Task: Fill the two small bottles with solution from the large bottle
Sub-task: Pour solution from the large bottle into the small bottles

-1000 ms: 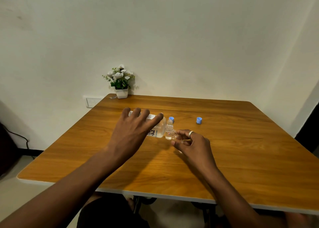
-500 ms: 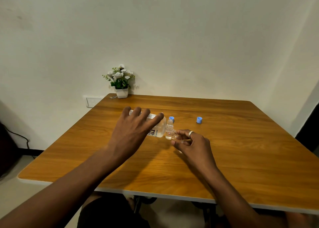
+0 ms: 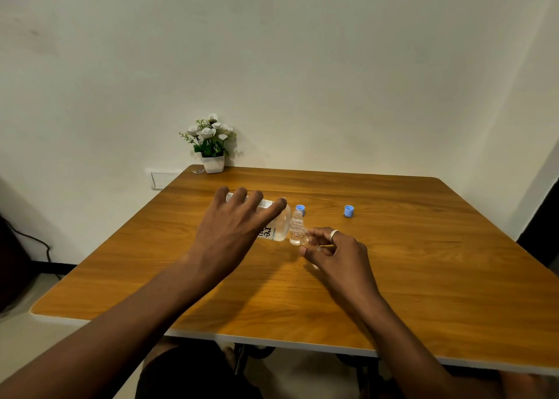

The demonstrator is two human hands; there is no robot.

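Note:
My left hand reaches over the large clear bottle with a white label, fingers straight and spread on top of it; the hand hides most of the bottle. One small clear bottle stands uncapped just right of the large one. My right hand, with a ring on one finger, pinches a second small clear bottle between its fingertips, low over the wooden table. Two blue caps lie behind: one cap behind the standing small bottle, the other cap further right.
A white pot of white flowers stands at the table's far left corner against the wall. A wall socket sits left of that corner. The table's near edge runs just above my lap.

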